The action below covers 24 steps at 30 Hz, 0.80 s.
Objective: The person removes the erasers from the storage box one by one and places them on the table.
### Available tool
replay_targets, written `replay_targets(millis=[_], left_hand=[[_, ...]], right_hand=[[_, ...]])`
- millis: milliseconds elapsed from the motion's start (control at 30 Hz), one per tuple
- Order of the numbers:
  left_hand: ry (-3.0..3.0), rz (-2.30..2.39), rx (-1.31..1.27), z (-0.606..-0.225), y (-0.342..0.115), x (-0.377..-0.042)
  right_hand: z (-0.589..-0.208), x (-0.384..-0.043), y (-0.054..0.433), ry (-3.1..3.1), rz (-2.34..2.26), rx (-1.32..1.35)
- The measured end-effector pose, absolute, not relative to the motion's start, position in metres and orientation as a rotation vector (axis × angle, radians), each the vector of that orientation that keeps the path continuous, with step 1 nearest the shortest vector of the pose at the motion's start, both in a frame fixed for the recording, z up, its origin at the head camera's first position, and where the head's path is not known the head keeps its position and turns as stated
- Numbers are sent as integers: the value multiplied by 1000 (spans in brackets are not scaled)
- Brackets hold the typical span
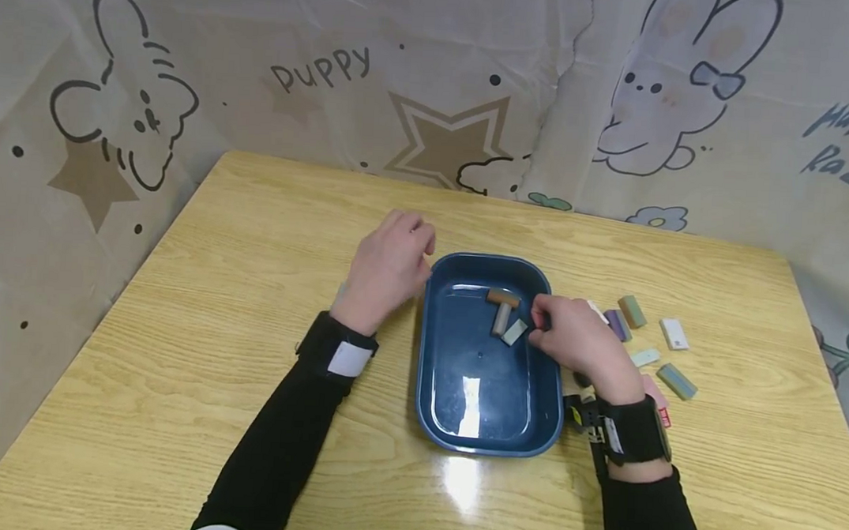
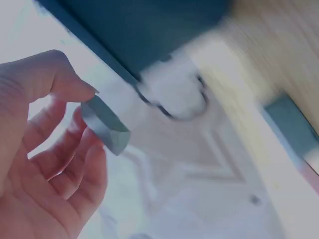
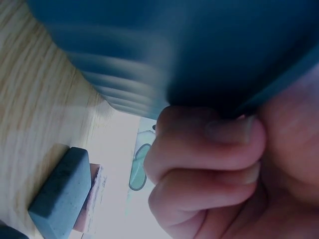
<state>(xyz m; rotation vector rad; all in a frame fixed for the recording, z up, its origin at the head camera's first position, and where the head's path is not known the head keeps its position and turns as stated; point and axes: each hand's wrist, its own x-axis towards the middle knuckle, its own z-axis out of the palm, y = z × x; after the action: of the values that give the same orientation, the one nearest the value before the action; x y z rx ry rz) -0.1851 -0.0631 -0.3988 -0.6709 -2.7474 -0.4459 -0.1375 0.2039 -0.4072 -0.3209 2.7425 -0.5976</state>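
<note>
My left hand (image 1: 392, 267) is raised beside the left rim of a blue plastic tray (image 1: 454, 409). Its thumb and fingers pinch a small grey-green block (image 2: 105, 122) with slanted ends, hidden by the hand in the head view. My right hand (image 1: 578, 339) reaches over the tray's right rim with curled fingers (image 3: 199, 149), close against the wall in the right wrist view. Whether it grips anything I cannot tell. Inside the tray lie a brown block (image 1: 503, 298), a grey one (image 1: 501, 320) and a pale green one (image 1: 514, 332).
Right of the tray several blocks are scattered: an olive-brown block (image 1: 632, 312), a purple block (image 1: 617, 325), a white block (image 1: 674, 334) and a grey-blue block (image 1: 678, 381). A blue-green block (image 2: 294, 122) lies near my left wrist. A printed cloth (image 1: 317, 118) hangs behind the table.
</note>
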Motion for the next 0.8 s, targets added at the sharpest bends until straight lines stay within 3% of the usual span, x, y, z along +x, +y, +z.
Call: replay_targets(millis=[433,633,800], left_hand=[[-3057,-364,-568,-434,-97,-210],[-3010,-498,-654,-409,-81,-199],[-2976,-554,-951,-383,-46,-171]], right_hand=[[-407,-136,202,2735,-591,-310],[-406,-136,198,2716,-570,-296],[-405,-137,196,2720,-549,-305]])
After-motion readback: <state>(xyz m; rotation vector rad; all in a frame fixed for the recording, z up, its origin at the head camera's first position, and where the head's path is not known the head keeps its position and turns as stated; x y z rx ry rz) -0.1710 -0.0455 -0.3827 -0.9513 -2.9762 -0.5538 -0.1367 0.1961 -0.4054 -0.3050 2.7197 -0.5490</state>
